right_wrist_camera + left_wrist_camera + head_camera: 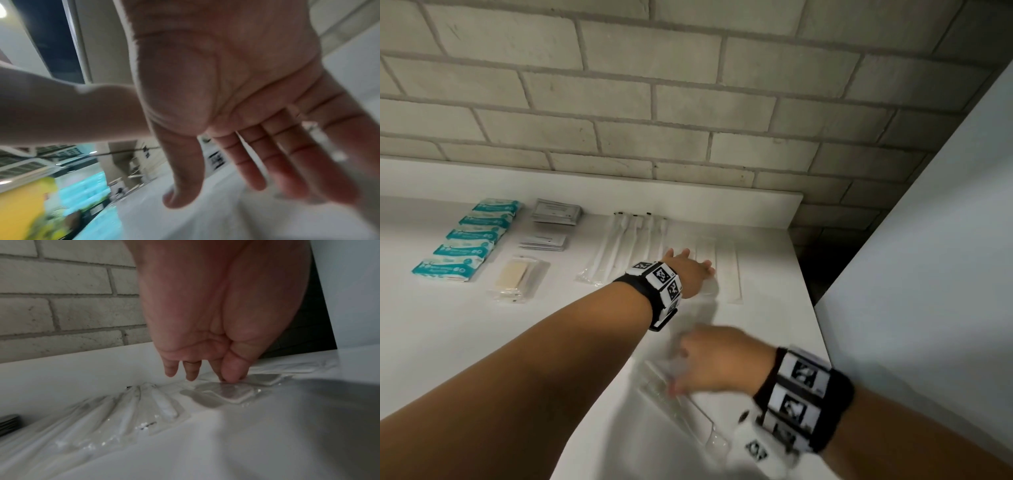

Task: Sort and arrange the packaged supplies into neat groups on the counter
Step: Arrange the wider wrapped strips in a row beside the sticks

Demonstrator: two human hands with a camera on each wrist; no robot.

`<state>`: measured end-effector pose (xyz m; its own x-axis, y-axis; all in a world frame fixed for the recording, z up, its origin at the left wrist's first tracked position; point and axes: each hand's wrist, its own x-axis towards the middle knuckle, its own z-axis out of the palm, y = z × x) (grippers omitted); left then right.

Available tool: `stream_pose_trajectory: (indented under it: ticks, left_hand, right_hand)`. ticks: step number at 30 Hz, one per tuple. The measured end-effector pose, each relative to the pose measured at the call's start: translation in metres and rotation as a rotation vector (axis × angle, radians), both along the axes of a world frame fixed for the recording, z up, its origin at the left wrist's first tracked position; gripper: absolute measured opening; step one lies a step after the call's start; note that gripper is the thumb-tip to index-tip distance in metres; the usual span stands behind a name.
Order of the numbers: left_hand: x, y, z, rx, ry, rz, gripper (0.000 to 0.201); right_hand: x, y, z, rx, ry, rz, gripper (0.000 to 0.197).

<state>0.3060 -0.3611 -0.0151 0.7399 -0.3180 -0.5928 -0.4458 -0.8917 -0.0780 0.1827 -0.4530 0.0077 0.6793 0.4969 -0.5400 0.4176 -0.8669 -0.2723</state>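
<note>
Most supplies are already grouped along the worktop [558, 329] back edge; a clear packet [228, 393] is pinched by left-hand fingers [233, 369], right hand [717, 359] spread wide over loose packets [681, 404] at the front edge.

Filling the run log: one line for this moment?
left hand pinches clear flat packet | right hand open | teal packs rowed

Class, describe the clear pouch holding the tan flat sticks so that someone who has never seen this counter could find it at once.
Start at the white counter below the grey brick wall and find the column of five teal-and-white packets at far left. Just to their right, nearest the front, lies the clear plastic pouch of tan flat sticks. It is the only tan item; the neighbours behind it are grey or white sachets.
</note>
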Motion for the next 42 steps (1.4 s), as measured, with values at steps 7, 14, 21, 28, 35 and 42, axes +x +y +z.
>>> stream_pose_trajectory:
  ticks: [7,14,21,28,35,42]
  left_hand:
    - [-0.007,0.001,0.008,-0.154,-0.092,0.064,0.053]
    - [-0.003,0.002,0.011,-0.143,-0.098,0.065,0.05]
    - [0.014,-0.001,0.003,-0.138,-0.104,0.066,0.051]
    - [0.023,-0.007,-0.016,-0.154,-0.269,0.011,0.046]
    - [0.024,-0.003,-0.021,-0.24,-0.316,0.041,0.04]
    - [0.024,-0.008,-0.018,-0.239,-0.33,0.054,0.035]
  right_hand:
    - [-0.012,0.019,-0.026,-0.157,-0.08,0.078,0.07]
    - [0.021,-0.035,-0.018,0.075,0.199,-0.263,0.023]
    - [0.103,-0.119,-0.013,0.321,0.063,-0.99,0.014]
    - [0.154,-0.117,-0.053,0.228,0.084,-1.11,0.032]
    - [0.152,-0.113,-0.041,0.266,-0.031,-1.008,0.02]
    - [0.054,-0.049,0.01,0.198,-0.161,-0.38,0.022]
